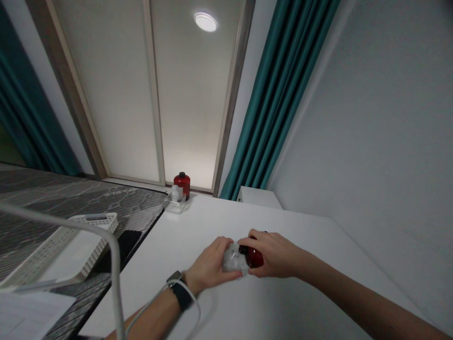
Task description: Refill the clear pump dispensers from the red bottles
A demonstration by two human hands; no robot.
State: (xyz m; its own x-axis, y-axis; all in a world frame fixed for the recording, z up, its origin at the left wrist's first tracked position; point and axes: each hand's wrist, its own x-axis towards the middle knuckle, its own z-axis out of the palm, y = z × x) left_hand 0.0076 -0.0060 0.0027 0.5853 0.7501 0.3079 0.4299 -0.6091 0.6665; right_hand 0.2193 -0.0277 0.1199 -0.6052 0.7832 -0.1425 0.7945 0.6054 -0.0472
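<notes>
Both forearms reach inward over the white table [212, 219]. Left hand [211, 265]: fingers and thumb spread around a clear container [232, 261], gripping its sides. Right hand [278, 255]: fingers clamped on a red bottle [255, 258], tipped, black cap [243, 250] toward the container.

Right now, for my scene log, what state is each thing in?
Near red bottle: in right hand, tilted
Clear container: in left hand; contents unclear
Far red bottle: upright, capped
Clear tray: holding clear pieces
White basket: open-topped
Reflected light: on
Teal curtains: gathered
</notes>
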